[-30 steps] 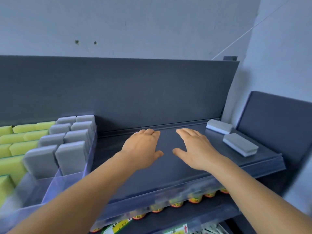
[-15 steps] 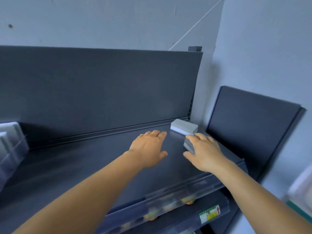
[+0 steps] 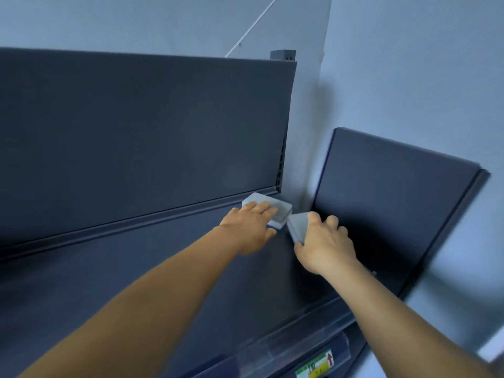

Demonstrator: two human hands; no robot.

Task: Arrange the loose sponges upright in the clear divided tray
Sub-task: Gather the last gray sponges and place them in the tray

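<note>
Two loose grey sponges lie at the right end of the dark shelf point(image 3: 141, 282). The far sponge point(image 3: 282, 208) lies flat by the back panel, and my left hand point(image 3: 249, 230) rests on it with straight fingers laid over its top and the thumb by its near edge. My right hand point(image 3: 326, 242) grips the near sponge point(image 3: 296, 225), fingers curled over its far side, and holds it tilted up off the shelf. The clear divided tray is out of view.
A dark back panel point(image 3: 136, 137) rises behind the shelf. A dark side panel point(image 3: 387, 203) stands close to the right of my right hand. A clear front rail with a price label point(image 3: 316, 368) runs along the shelf's near edge.
The view swung right, and the tray with upright sponges left the frame. Both hands moved to the shelf's right end: the left reached the far sponge, the right took and tilted the near one.
</note>
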